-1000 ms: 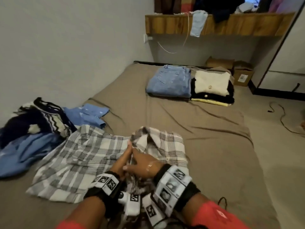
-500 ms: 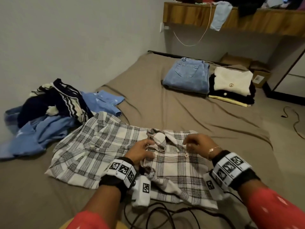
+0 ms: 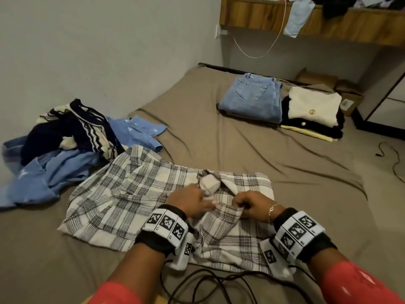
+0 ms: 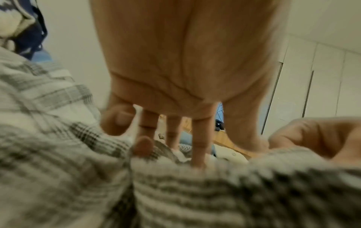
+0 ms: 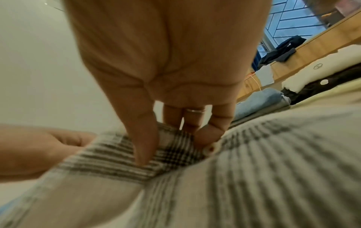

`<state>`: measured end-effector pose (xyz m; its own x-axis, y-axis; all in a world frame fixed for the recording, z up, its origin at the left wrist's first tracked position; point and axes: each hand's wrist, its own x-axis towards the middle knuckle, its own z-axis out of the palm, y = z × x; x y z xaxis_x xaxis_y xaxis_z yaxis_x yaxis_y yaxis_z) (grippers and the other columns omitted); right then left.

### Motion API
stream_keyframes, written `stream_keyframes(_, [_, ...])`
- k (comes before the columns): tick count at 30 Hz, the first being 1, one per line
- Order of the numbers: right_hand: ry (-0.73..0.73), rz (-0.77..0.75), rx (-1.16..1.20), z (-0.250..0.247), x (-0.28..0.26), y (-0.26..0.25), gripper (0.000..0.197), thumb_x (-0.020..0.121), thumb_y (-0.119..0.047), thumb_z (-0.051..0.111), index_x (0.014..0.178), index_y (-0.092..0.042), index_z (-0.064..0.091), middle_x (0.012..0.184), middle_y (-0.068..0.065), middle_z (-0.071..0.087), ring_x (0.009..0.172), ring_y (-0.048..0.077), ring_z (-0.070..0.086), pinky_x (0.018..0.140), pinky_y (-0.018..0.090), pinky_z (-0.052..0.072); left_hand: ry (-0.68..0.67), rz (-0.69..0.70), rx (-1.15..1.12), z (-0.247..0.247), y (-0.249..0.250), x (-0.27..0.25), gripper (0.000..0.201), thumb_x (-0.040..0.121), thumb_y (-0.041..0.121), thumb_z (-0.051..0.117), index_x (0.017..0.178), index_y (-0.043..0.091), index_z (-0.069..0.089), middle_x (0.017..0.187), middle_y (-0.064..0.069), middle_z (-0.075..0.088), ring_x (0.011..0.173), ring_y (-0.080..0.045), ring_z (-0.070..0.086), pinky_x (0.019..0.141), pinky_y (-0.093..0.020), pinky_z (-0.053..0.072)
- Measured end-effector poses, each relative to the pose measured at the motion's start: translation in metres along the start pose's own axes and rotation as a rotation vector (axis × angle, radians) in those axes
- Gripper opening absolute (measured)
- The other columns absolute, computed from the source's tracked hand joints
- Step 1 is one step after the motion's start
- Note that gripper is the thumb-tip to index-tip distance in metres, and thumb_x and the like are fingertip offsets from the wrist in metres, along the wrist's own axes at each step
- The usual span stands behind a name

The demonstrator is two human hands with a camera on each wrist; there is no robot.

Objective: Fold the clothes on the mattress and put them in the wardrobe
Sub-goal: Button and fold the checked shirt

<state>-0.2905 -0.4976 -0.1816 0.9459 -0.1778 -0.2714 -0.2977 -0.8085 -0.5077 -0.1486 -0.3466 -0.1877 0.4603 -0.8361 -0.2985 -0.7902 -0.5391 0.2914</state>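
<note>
A black-and-white plaid shirt (image 3: 122, 200) lies spread front-up on the brown mattress (image 3: 241, 154), collar away from me. Both my hands are at its front opening, just below the collar. My right hand (image 3: 243, 205) pinches the placket edge; the right wrist view shows my thumb and fingers (image 5: 168, 141) clamped on the plaid cloth (image 5: 254, 169) beside a button. My left hand (image 3: 203, 201) reaches toward it with fingers nearly straight. In the left wrist view its fingertips (image 4: 197, 154) press into the shirt (image 4: 58, 154).
An unfolded heap of blue and navy clothes (image 3: 65, 137) lies by the wall at left. Folded jeans (image 3: 252, 99) and a cream-and-black folded stack (image 3: 311, 110) sit at the mattress's far end. A wooden shelf (image 3: 328, 20) hangs above. Black cables (image 3: 208, 281) trail near my arms.
A second ago both hands held the shirt bunched together. It was then laid out flat with the hands apart at the collar; now they have come together on the placket.
</note>
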Motion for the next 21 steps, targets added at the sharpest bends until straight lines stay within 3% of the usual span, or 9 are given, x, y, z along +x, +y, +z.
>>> stream_keyframes(2, [0.008, -0.016, 0.017, 0.002, 0.001, 0.003, 0.02, 0.078, 0.005, 0.059, 0.089, -0.008, 0.069, 0.078, -0.013, 0.057, 0.086, 0.014, 0.054, 0.074, 0.013, 0.04, 0.228, -0.13, 0.078, -0.004, -0.006, 0.0, 0.045, 0.093, 0.051, 0.042, 0.114, 0.016, 0.062, 0.119, -0.004, 0.053, 0.106, -0.023, 0.053, 0.089, -0.036, 0.047])
stream_keyframes(4, [0.036, -0.038, 0.026, 0.002, 0.005, 0.005, 0.027, 0.077, 0.009, 0.057, 0.095, -0.007, 0.07, 0.095, 0.0, 0.067, 0.095, 0.018, 0.059, 0.087, 0.025, 0.046, 0.41, -0.005, -0.013, -0.007, -0.004, 0.001, 0.03, 0.096, 0.036, 0.045, 0.112, 0.017, 0.062, 0.121, 0.001, 0.056, 0.108, -0.018, 0.05, 0.088, -0.031, 0.045])
stream_keyframes(8, [0.083, -0.086, 0.197, 0.002, 0.01, 0.004, 0.039, 0.072, 0.011, 0.054, 0.077, -0.026, 0.066, 0.092, 0.0, 0.067, 0.089, 0.008, 0.062, 0.089, 0.032, 0.049, -0.013, 0.23, -0.624, -0.002, 0.01, 0.003, 0.043, 0.087, 0.042, 0.059, 0.123, 0.019, 0.057, 0.121, -0.001, 0.061, 0.107, -0.014, 0.058, 0.093, -0.031, 0.046])
stream_keyframes(11, [0.12, -0.061, 0.305, -0.002, 0.015, 0.003, 0.048, 0.073, 0.019, 0.048, 0.076, -0.025, 0.066, 0.088, -0.01, 0.066, 0.081, -0.016, 0.058, 0.08, 0.01, 0.044, -0.14, 0.201, -0.47, 0.002, 0.007, 0.008, 0.044, 0.078, 0.035, 0.072, 0.116, 0.016, 0.059, 0.107, 0.001, 0.061, 0.1, -0.015, 0.055, 0.083, -0.025, 0.043])
stream_keyframes(14, [0.242, 0.031, 0.156, -0.014, 0.028, 0.002, 0.036, 0.077, 0.017, 0.047, 0.088, -0.008, 0.072, 0.089, 0.003, 0.071, 0.071, -0.011, 0.059, 0.072, 0.003, 0.042, -0.056, 0.223, -0.347, 0.0, 0.006, 0.009, 0.017, 0.081, 0.025, 0.07, 0.084, 0.014, 0.058, 0.07, 0.004, 0.05, 0.069, -0.014, 0.046, 0.056, -0.024, 0.031])
stream_keyframes(16, [0.168, 0.058, -0.001, -0.017, 0.039, 0.0, 0.027, 0.081, 0.005, 0.055, 0.097, -0.011, 0.071, 0.095, 0.002, 0.069, 0.085, 0.007, 0.062, 0.081, 0.016, 0.047, -0.06, 0.252, -0.326, 0.001, 0.008, 0.008, 0.021, 0.08, 0.027, 0.071, 0.085, 0.011, 0.058, 0.084, -0.003, 0.059, 0.082, -0.018, 0.052, 0.067, -0.026, 0.039])
stream_keyframes(17, [0.091, 0.086, -0.135, -0.017, 0.044, -0.003, 0.025, 0.082, -0.004, 0.059, 0.103, -0.015, 0.068, 0.096, -0.001, 0.065, 0.095, 0.016, 0.06, 0.086, 0.024, 0.047, -0.07, 0.26, -0.277, 0.003, 0.009, 0.008, 0.025, 0.081, 0.03, 0.069, 0.093, 0.01, 0.061, 0.104, -0.007, 0.062, 0.105, -0.022, 0.052, 0.083, -0.029, 0.042])
stream_keyframes(19, [-0.014, 0.174, -0.423, -0.012, 0.052, -0.005, 0.033, 0.083, -0.022, 0.063, 0.116, -0.023, 0.06, 0.109, 0.001, 0.053, 0.112, 0.025, 0.05, 0.093, 0.032, 0.043, -0.112, 0.239, -0.126, 0.006, 0.008, 0.009, 0.033, 0.085, 0.034, 0.064, 0.105, 0.008, 0.059, 0.132, -0.009, 0.05, 0.138, -0.023, 0.023, 0.108, -0.041, 0.028])
stream_keyframes(21, [-0.015, 0.267, -0.551, -0.008, 0.055, -0.002, 0.041, 0.084, -0.029, 0.061, 0.124, -0.026, 0.052, 0.125, 0.007, 0.042, 0.118, 0.031, 0.043, 0.096, 0.036, 0.04, -0.137, 0.194, -0.019, 0.008, 0.007, 0.012, 0.038, 0.088, 0.036, 0.058, 0.111, 0.006, 0.056, 0.137, -0.013, 0.044, 0.142, -0.028, 0.011, 0.111, -0.046, 0.023])
